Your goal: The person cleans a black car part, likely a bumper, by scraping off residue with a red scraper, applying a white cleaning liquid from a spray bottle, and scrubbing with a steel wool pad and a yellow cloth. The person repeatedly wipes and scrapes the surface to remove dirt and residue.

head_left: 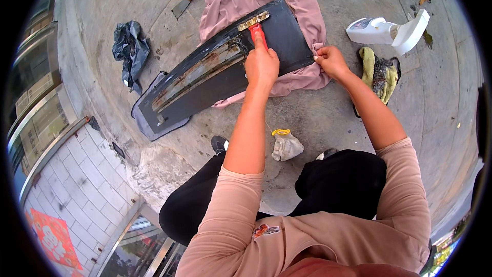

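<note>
A printed label (pixel 363 22) shows on the white spray bottle (pixel 371 33) lying at right, and a red poster (pixel 53 236) at lower left bears a pale figure. The left hand (pixel 262 66) is wrapped round a red-handled tool (pixel 258 33), its far end by a brown-stained strip (pixel 253 20) on the dark panel (pixel 282 25). The right hand (pixel 332 62) is drawn narrow at the panel's right corner; whether it pinches that or the pink cloth (pixel 236 0) beneath is hard to tell. Concrete ground (pixel 348 118) runs between the panel's near edge and the yellow-cuffed glove (pixel 287 147)
</note>
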A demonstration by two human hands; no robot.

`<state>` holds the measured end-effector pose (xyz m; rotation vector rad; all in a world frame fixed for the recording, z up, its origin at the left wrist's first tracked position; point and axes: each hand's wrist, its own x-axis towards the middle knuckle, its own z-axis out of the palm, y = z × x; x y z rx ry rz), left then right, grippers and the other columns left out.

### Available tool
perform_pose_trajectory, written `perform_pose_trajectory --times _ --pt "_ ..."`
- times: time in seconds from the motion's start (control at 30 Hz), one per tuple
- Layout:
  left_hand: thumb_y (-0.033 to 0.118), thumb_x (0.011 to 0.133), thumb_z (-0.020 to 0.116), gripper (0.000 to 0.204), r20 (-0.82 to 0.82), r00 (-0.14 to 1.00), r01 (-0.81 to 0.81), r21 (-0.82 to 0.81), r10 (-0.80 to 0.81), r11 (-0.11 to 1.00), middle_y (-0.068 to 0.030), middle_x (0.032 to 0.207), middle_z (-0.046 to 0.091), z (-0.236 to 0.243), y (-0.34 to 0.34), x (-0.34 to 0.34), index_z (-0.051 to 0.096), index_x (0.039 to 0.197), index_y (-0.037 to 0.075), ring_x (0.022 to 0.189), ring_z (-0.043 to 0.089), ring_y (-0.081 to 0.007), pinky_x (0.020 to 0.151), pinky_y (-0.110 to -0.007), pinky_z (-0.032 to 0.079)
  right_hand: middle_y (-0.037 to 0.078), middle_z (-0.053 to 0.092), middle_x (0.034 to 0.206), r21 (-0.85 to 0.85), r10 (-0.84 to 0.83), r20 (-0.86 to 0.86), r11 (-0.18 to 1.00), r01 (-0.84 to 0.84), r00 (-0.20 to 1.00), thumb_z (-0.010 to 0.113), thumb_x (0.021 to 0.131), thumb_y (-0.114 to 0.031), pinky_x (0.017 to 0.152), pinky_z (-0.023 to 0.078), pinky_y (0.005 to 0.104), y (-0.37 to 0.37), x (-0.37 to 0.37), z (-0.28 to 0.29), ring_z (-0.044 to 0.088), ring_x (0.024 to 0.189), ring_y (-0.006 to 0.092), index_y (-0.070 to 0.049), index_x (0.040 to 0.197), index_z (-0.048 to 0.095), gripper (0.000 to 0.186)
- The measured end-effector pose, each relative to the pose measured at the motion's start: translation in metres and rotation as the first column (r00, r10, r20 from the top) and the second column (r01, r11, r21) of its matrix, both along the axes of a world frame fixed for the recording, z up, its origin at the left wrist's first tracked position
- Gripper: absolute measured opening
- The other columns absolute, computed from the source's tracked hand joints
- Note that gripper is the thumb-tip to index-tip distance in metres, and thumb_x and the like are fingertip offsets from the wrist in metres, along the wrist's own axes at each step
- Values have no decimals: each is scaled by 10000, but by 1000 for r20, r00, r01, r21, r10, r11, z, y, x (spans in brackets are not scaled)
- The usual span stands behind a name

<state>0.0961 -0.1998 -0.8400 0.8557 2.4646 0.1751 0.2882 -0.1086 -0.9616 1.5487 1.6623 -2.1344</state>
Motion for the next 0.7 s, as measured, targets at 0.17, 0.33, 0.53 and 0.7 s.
perform_pose_trajectory --times 0.17,0.33,0.53,0.7 --pt "184 929 584 630 -18 997 83 103 -81 991 -286 910 673 21 -31 32 395 1511 36 823 675 -454 776 -513 534 13 653 752 -80 -48 -21 996 47 999 678 917 -60 553 491 287 8 6 2 590 636 100 -5 877 687 69" --pt "159 930 588 636 156 987 64 -118 -45 991 -288 916 663 24 -80 87 376 1510 5 853 674 -435 759 -518 530 5 648 760 -126 -50 -50 991 43 998 664 933 -59 539 503 266 3 5 1 589 629 94 -12 890 680 66" --pt "164 941 562 665 115 991 -78 69 69 995 -292 888 676 6 -35 38 308 1516 -54 823 677 -455 739 -524 531 -12 631 725 -109 -62 -57 992 55 996 662 925 -52 512 475 253 1 3 1 560 594 73 -13 856 678 81" --pt "169 939 555 688 117 985 -135 34 130 990 -298 887 684 5 -18 37 276 1527 -56 832 680 -458 751 -516 531 -16 629 724 -88 -55 -38 995 51 998 658 924 -46 511 467 251 2 2 -1 555 594 68 -13 856 678 78"
